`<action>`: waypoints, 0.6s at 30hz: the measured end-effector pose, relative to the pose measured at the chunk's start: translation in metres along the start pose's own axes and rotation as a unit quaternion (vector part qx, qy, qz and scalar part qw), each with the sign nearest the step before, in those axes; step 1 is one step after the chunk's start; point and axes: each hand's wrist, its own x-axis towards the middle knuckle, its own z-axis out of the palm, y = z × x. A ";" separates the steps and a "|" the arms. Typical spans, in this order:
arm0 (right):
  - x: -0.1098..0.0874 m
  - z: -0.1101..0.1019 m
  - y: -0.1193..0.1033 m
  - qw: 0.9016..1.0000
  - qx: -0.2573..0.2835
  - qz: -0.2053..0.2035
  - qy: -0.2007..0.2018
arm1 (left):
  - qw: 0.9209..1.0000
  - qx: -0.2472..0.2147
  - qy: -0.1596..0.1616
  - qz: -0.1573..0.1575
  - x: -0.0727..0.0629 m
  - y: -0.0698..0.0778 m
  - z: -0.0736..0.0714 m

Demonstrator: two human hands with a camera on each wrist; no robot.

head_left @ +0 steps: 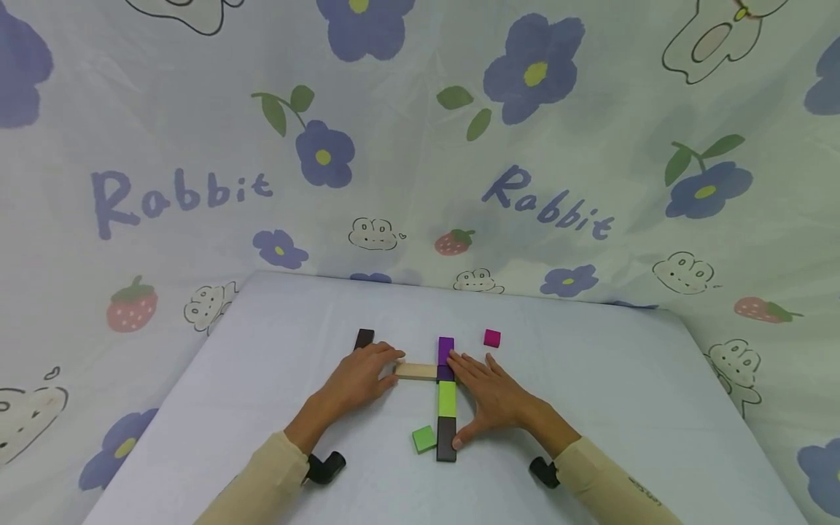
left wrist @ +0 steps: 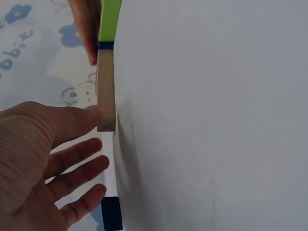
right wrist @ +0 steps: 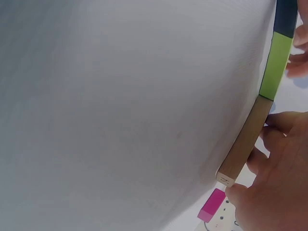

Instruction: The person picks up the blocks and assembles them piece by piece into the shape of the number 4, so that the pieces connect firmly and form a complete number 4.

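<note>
In the head view my left hand [head_left: 359, 375] lies at the left end of a wood-coloured block [head_left: 416, 372]. The left wrist view shows that hand's thumb [left wrist: 79, 120] against the block's end, with other fingers spread apart below. Along a line running away from me lie a dark block [head_left: 446, 440], a lime block [head_left: 447, 399] and purple blocks [head_left: 446, 351]. My right hand [head_left: 492, 394] is spread along this line's right side, its fingers at the purple part and its thumb touching the dark block. The right wrist view has that hand [right wrist: 276, 178] beside a wood-coloured face.
A small green block [head_left: 424, 439] lies left of the dark block. Farther off sit a magenta cube [head_left: 492, 338] to the right and another dark block [head_left: 364, 338] beyond my left hand. A white cloth [head_left: 590, 357] covers the table; a patterned curtain [head_left: 407, 160] hangs behind.
</note>
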 end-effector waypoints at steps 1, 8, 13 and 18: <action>0.000 0.000 0.000 1.000 -0.001 -0.001 0.000 | 1.000 -0.001 0.000 -0.002 -0.001 0.000 0.000; 0.000 0.000 0.000 1.000 -0.009 -0.002 -0.001 | 1.000 -0.002 -0.004 -0.013 -0.007 0.004 -0.003; 0.001 0.000 0.000 1.000 -0.009 -0.002 -0.001 | 1.000 -0.006 -0.006 0.017 -0.016 0.017 -0.005; 0.001 0.000 0.000 1.000 -0.008 -0.002 0.000 | 0.999 -0.013 -0.038 0.028 -0.025 0.030 -0.005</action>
